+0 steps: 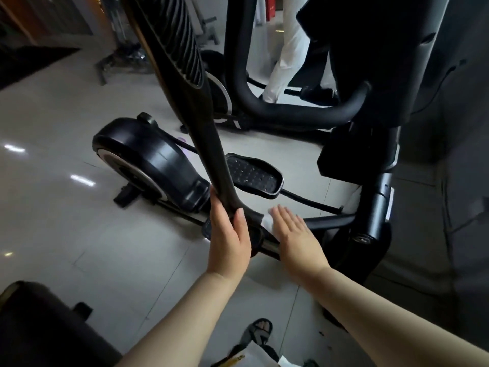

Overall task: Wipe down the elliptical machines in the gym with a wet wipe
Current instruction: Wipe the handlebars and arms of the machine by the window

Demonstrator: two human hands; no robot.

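Down low at the elliptical machine [370, 215], right by the frame. Clutching the lower end of the black swing arm [209, 144] with the left grip [229, 234]: fingers curled round the far side, thumb laid up the near side. Pressing flat with the right grip [293, 234]: palm down, fingers straight and close together, nothing pinched. Under those fingers, the white wet wipe [266, 223], only its left edge peeking out, spread on the black bar just right of the swing arm's foot. No telling how much of the wipe sits beneath the palm.

Just beyond both hands, the studded black pedal [254, 176], tilted toward the camera. Left of that, the rounded flywheel housing [153, 160] with its silver rim, resting on the pale glossy tiled floor [66, 229]. Near the bottom edge, a sandalled foot [260, 331] planted on the tiles. Further back, behind the curved black tubing, a pair of white trousers [284, 56], another person standing there.
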